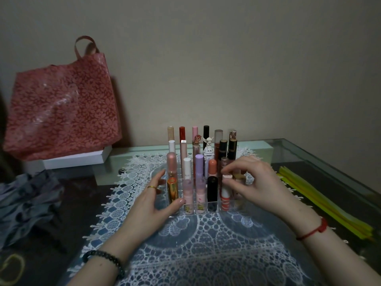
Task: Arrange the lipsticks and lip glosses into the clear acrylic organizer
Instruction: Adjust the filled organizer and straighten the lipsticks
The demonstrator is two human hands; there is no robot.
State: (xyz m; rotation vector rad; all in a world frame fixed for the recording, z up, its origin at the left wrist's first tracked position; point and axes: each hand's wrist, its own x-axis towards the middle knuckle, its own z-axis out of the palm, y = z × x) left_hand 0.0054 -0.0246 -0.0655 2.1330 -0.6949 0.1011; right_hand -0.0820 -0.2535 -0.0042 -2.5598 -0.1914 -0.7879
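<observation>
Lipsticks (212, 193) and lip glosses (200, 194) stood upright in rows in the clear organizer (191, 215) on a lace mat (206, 248). The left hand (156, 196) lay spread against the organizer's left wall, thumb at the front. The right hand (254, 182) pinched the cap of a striped tube (225, 200) in the front row.

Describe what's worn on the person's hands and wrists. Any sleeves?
No sleeves in view. The left hand wears a gold ring on one finger and a dark beaded bracelet at the wrist. The right hand shows no ring, only a red string bracelet with a knot or bead.
</observation>
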